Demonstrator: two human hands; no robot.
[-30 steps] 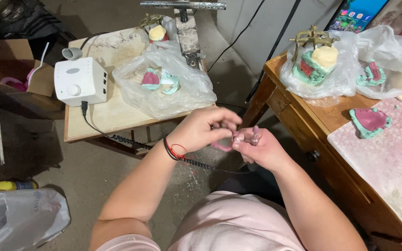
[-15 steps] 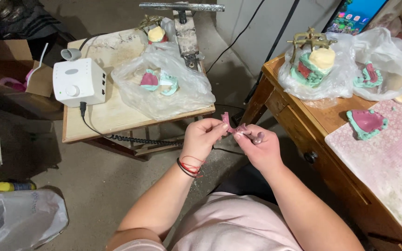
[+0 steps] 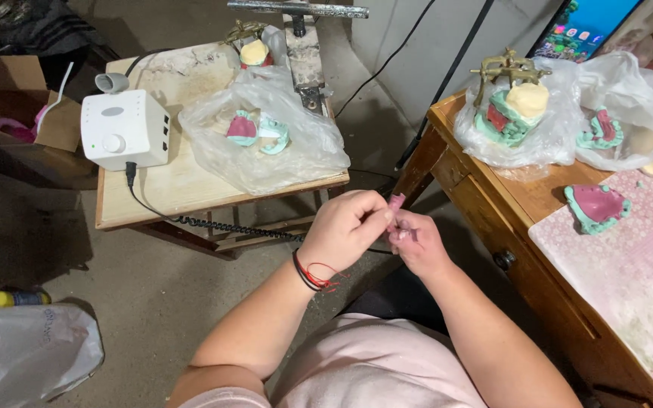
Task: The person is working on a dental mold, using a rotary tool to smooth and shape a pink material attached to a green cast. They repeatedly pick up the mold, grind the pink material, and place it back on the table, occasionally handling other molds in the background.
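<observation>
- Left hand (image 3: 348,229) curled closed, fingertips pinching a small pink piece (image 3: 396,202); black and red cords around the wrist.
- Right hand (image 3: 417,242) closed too, meeting the left and gripping the same piece from below; only its pink tip shows above the fingers.
- The piece is held in the air over the lap, between the two tables.
- Small wooden table (image 3: 183,185) to the left: white control box (image 3: 124,128) with a knob, its coiled black cable (image 3: 228,224) running toward the hands; clear plastic bag (image 3: 266,136) holding pink-and-green dental casts.
- Wooden desk (image 3: 523,219) to the right: brass articulator (image 3: 509,69) over a cast inside a bag; one loose pink-and-green cast (image 3: 595,205) on a flowered cloth.
</observation>
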